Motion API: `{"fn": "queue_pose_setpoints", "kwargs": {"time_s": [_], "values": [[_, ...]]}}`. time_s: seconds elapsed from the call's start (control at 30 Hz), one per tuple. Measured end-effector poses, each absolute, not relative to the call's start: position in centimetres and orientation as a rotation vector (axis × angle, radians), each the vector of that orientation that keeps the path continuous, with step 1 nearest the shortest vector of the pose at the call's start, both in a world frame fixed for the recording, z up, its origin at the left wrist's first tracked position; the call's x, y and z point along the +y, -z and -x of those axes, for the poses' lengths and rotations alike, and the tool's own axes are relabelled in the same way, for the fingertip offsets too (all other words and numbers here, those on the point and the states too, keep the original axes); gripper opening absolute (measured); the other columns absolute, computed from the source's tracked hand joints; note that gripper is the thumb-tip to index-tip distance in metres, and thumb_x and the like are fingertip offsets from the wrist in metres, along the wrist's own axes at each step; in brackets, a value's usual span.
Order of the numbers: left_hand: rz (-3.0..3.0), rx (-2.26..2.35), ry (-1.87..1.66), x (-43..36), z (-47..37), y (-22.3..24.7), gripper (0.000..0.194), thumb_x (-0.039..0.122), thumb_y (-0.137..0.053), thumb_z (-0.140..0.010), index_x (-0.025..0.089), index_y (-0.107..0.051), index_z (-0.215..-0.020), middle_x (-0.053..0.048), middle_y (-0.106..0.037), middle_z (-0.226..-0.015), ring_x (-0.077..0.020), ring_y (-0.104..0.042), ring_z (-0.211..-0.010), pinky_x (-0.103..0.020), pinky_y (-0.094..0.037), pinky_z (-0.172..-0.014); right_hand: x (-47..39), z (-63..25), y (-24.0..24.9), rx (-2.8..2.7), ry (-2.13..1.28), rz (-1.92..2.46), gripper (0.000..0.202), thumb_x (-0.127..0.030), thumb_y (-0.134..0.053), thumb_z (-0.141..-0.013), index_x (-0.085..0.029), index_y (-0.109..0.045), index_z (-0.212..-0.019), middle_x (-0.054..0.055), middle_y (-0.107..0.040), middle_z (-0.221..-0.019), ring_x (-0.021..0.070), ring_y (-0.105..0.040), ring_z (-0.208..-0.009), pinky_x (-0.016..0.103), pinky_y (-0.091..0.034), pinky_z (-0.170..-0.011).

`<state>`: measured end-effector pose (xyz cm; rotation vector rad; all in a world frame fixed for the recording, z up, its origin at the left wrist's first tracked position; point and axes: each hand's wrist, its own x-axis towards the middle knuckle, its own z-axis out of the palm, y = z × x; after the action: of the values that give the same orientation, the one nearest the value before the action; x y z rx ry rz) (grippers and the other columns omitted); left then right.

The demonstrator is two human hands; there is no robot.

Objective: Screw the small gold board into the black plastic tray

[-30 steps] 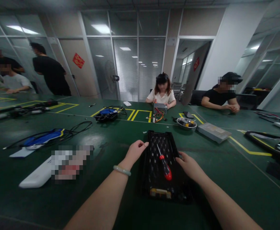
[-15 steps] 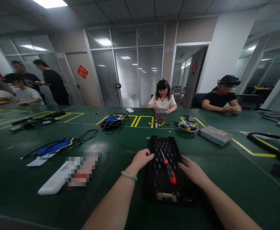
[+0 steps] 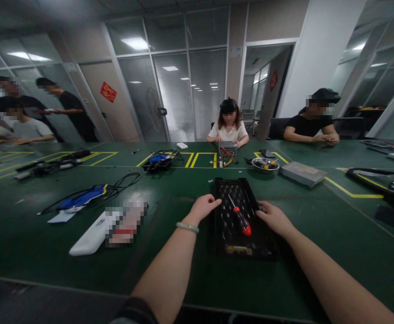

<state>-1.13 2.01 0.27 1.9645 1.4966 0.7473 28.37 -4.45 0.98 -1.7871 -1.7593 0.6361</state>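
Over there on the green worktop (image 3: 169,189), a metal bowl (image 3: 265,171) sits just beside a flat grey box (image 3: 303,174). Off left, a blue pouch (image 3: 86,196) lies near a long white case (image 3: 93,235).

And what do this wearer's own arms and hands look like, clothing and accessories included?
Both the left hand and the right hand are ungloved. A smooth, rounded, pale grey-green bangle circles the left wrist; the right wrist has none. What looks like a dark sleeve shows at the bottom edge on the left arm. The right forearm is bare as far as visible.
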Motion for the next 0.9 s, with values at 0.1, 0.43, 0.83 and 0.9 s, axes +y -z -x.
{"fn": "queue_pose_setpoints", "kwargs": {"time_s": [0.1, 0.43, 0.83, 0.9], "values": [[-1.933, 1.521, -0.757, 1.9, 0.9, -0.5, 0.063, 0.078, -0.041, -0.082, 0.019, -0.062, -0.075, -0.002, -0.062, -0.073, -0.0173, -0.054, -0.067, -0.027, -0.035, -0.060, -4.6, -28.4, -1.1, -1.723, -0.615, 1.749, 0.050, -0.040, -0.049, -0.087, -0.018, -0.060, -0.130, 0.002, -0.068, -0.075, 0.0192, -0.064, -0.073, 0.030, -0.044, -0.069], [-1.813, 1.613, -0.774, 2.5, 0.3, -0.6, 0.075, 0.076, -0.015, -0.091, 0.021, -0.059, -0.064, -0.005, -0.066, -0.071, -0.0209, -0.059, -0.067, -0.030, -0.037, -0.061, -3.6, -28.5, -0.8, -1.671, -0.579, 1.776, 0.050, -0.047, -0.049, -0.088, -0.023, -0.062, -0.130, 0.003, -0.074, -0.089, 0.0215, -0.068, -0.084, 0.032, -0.047, -0.077], [-1.801, 1.605, -0.785, 2.7, 0.5, -0.2, 0.075, 0.072, -0.010, -0.094, 0.021, -0.056, -0.061, -0.004, -0.066, -0.071, -0.0201, -0.059, -0.070, -0.030, -0.040, -0.066, -3.1, -29.0, -0.3, -1.664, -0.624, 1.807, 0.053, -0.051, -0.048, -0.090, -0.026, -0.058, -0.136, 0.006, -0.073, -0.107, 0.0261, -0.067, -0.102, 0.037, -0.047, -0.089], [-1.805, 1.596, -0.784, 2.7, 0.6, -0.2, 0.076, 0.072, -0.010, -0.094, 0.021, -0.056, -0.062, -0.004, -0.066, -0.071, -0.0198, -0.059, -0.070, -0.029, -0.041, -0.066, -3.1, -29.0, -0.4, -1.677, -0.652, 1.800, 0.055, -0.053, -0.049, -0.089, -0.027, -0.055, -0.138, 0.005, -0.073, -0.109, 0.0254, -0.067, -0.102, 0.036, -0.047, -0.090]]}}
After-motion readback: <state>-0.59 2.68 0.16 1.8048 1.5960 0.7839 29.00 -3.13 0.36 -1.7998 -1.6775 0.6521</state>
